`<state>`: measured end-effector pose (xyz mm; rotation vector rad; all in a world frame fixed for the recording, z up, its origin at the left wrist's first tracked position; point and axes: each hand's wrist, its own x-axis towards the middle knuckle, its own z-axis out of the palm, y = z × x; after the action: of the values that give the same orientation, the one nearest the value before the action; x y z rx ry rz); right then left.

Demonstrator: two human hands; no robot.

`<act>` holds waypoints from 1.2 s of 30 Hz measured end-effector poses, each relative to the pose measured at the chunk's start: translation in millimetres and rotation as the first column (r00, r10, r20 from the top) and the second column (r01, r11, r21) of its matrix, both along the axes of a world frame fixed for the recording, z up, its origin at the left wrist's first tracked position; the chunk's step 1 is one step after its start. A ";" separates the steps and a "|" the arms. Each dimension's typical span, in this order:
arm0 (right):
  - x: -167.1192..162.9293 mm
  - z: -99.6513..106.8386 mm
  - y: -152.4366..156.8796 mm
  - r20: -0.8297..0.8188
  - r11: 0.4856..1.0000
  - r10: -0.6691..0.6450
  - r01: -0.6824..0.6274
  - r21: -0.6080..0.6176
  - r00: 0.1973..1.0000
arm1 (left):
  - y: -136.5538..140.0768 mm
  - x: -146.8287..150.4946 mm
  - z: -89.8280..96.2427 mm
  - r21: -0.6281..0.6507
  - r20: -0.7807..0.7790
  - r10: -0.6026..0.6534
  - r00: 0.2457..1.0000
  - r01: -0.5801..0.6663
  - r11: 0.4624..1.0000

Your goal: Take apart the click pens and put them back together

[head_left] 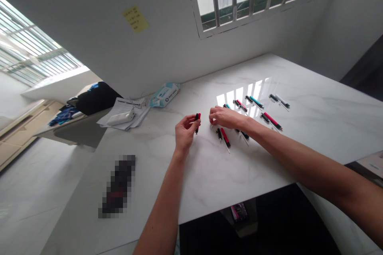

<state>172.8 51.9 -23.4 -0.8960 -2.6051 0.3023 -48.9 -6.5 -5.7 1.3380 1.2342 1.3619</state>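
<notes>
The left hand pinches a slim red-and-black plastic pen piece nearly upright between thumb and fingers, probably so its lower end is clear. At its three o'clock, the right hand has its fingers curled downward over the white marbled tabletop; I cannot tell whether they grasp anything. From the right hand, seven clusters of slim plastic pen parts lie between one and six o'clock, seemingly spaced to keep sets distinct: three with red barrels, two teal, one whitish, one dark and partly hidden by the right forearm.
</notes>
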 end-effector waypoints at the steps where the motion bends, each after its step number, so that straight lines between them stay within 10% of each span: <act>1: 0.5 0.5 0.2 -0.005 1.000 0.008 -0.008 -0.011 1.000 | 0.1 -0.1 -0.1 0.001 0.001 0.004 1.000 -0.004 1.000; 11: -5.7 0.9 -1.3 -0.001 0.999 -0.026 0.027 0.042 1.000 | 1.6 -0.9 -1.0 0.019 -0.003 0.035 0.999 -0.035 0.999; 22: 9.2 23.4 -4.4 -0.579 0.961 -0.276 0.232 -0.151 0.767 | 1.2 -1.9 -4.2 0.066 -0.141 0.051 0.989 -0.042 0.997; 30: -2.4 17.6 -1.0 -0.733 0.882 -0.393 0.004 -0.470 0.555 | -0.1 -3.1 -6.6 0.075 -0.218 0.020 0.976 -0.004 0.997; 36: -13.5 17.2 -9.3 -0.742 0.710 -0.515 -0.271 -0.650 0.430 | -1.5 -1.3 -5.4 0.028 -0.173 -0.003 0.985 0.008 1.000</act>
<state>159.3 42.6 -6.2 -0.7853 -1.2933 1.3881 -50.2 -8.0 -11.1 1.5049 1.3290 1.2849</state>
